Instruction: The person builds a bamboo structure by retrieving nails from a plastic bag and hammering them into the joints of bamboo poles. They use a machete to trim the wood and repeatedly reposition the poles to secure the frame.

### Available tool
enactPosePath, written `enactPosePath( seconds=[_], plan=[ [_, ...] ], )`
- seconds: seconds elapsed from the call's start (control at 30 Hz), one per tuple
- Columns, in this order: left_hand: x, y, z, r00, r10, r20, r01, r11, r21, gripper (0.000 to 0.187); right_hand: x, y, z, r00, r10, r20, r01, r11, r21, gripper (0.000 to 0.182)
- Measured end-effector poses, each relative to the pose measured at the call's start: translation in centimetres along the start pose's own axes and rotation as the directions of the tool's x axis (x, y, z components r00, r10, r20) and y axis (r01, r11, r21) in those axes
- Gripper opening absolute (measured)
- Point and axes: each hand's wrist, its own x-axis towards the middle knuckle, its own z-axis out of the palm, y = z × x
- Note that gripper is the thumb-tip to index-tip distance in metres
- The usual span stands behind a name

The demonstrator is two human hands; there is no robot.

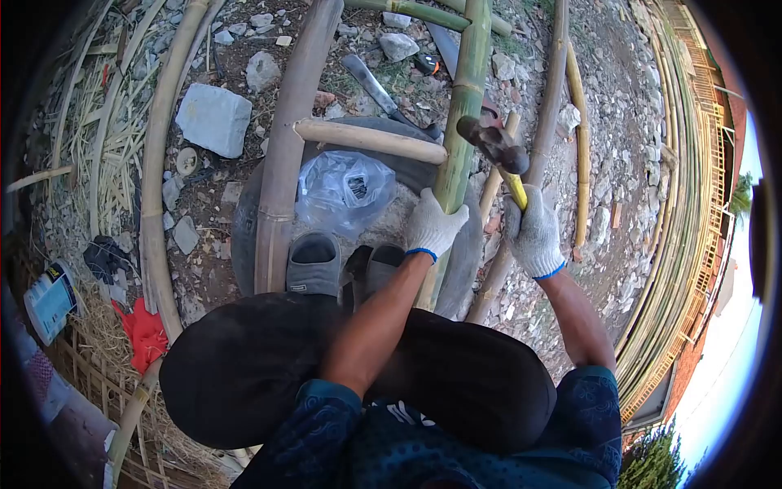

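**Right hand (535,234) grips a hammer (495,147) beside a green bamboo pole (467,102)**

Both forearms reach forward over dark-clad knees, the left hand (434,226) on the pole, the right hand to its right. Both wear pale knit gloves with blue cuffs.

The bamboo frame lies over stony, littered ground (607,244); a wooden crosspiece (371,140) meets the green pole. A clear plastic bag (344,191) sits below the crosspiece, with a long blade (371,84) above. Bundled poles (680,269) line the right side.

The right fingers are closed around the hammer's yellow handle; its head overlaps the pole's edge in view, contact unclear. The left fingers touch the pole, partly hidden; how tightly they close cannot be told.
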Motion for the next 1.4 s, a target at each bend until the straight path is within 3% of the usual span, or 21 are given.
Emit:
enactPosePath(
  seconds=[0.1, 0.17, 0.3, 0.33, 0.43, 0.47, 0.53, 0.57, 0.63, 0.73, 0.87, 1.0, 1.2, 1.3, 1.4],
  plan=[
    [0.2, 0.1, -0.5, 0.999, 0.006, 0.036, -0.007, 1.0, 0.017, 0.075, 0.6, 2.2, 1.3, 0.918, 0.215, 0.333, -0.096, 0.935, -0.341, 0.03],
    [2.2, 1.3, -0.8, 0.998, 0.058, -0.002, -0.058, 0.998, 0.031, 0.076, 1.6, 1.7, 0.4, 0.934, 0.184, 0.306, -0.07, 0.934, -0.351, 0.029],
    [-2.5, 2.3, -3.4, 0.999, 0.046, -0.018, -0.042, 0.982, 0.185, 0.075, 0.5, 2.6, 4.3, 0.953, 0.256, 0.16, -0.258, 0.966, -0.008, 0.027],
    [-2.6, 0.9, -3.5, 0.932, 0.307, -0.192, -0.255, 0.933, 0.255, 0.057, 0.4, 1.3, 5.0, 0.944, 0.299, 0.137, -0.313, 0.945, 0.095, 0.026],
    [-3.3, -1.0, -6.4, 0.709, 0.604, -0.364, -0.541, 0.797, 0.269, 0.034, 0.4, -1.6, 6.6, 0.894, 0.412, 0.175, -0.447, 0.838, 0.313, 0.03],
    [-3.5, -1.1, -7.8, 0.608, 0.641, -0.469, -0.593, 0.759, 0.269, 0.02, 0.5, -2.6, 7.1, 0.859, 0.454, 0.239, -0.513, 0.743, 0.43, 0.03],
    [-2.9, -2.3, -10.7, 0.408, 0.647, -0.644, -0.478, 0.753, 0.453, 0.019, 1.2, -6.3, 6.8, 0.82, 0.487, 0.302, -0.549, 0.516, 0.657, 0.028],
    [-2.5, -2.9, -11.5, 0.379, 0.55, -0.744, -0.389, 0.825, 0.41, 0.02, 1.2, -6.9, 7.9, 0.795, 0.495, 0.352, -0.57, 0.41, 0.712, 0.025],
    [-1.1, -5.3, -12.6, 0.537, 0.355, -0.765, -0.201, 0.935, 0.293, 0.019, 2.1, -8.7, 9.1, 0.843, 0.459, 0.279, -0.503, 0.491, 0.712, 0.027],
    [-0.4, -6.8, -12.7, 0.739, 0.401, -0.541, -0.092, 0.856, 0.508, 0.02, 2.6, -9.5, 10.9, 0.879, 0.4, 0.259, -0.449, 0.514, 0.731, 0.03],
    [0.1, -6.1, -12.5, 0.796, 0.348, -0.496, 0.004, 0.815, 0.579, 0.025, 1.8, -9.5, 9.8, 0.879, 0.384, 0.284, -0.464, 0.55, 0.694, 0.032],
    [1.5, -6.5, -12.0, 0.791, 0.303, -0.531, 0.069, 0.818, 0.57, 0.027, 0.5, -8.0, 8.0, 0.85, 0.428, 0.308, -0.52, 0.581, 0.627, 0.031],
    [4.2, -7.4, -12.1, 0.763, 0.354, -0.541, 0.001, 0.836, 0.549, 0.018, -2.3, -6.2, 8.6, 0.806, 0.501, 0.316, -0.553, 0.446, 0.703, 0.024],
    [4.2, -7.4, -12.4, 0.755, 0.318, -0.574, -0.046, 0.898, 0.438, 0.018, -2.6, -6.3, 9.0, 0.778, 0.533, 0.333, -0.562, 0.354, 0.748, 0.021],
    [3.9, -7.6, -12.4, 0.756, 0.363, -0.545, -0.015, 0.842, 0.539, 0.019, -2.7, -6.9, 9.2, 0.736, 0.565, 0.374, -0.587, 0.257, 0.767, 0.02]
  ],
)
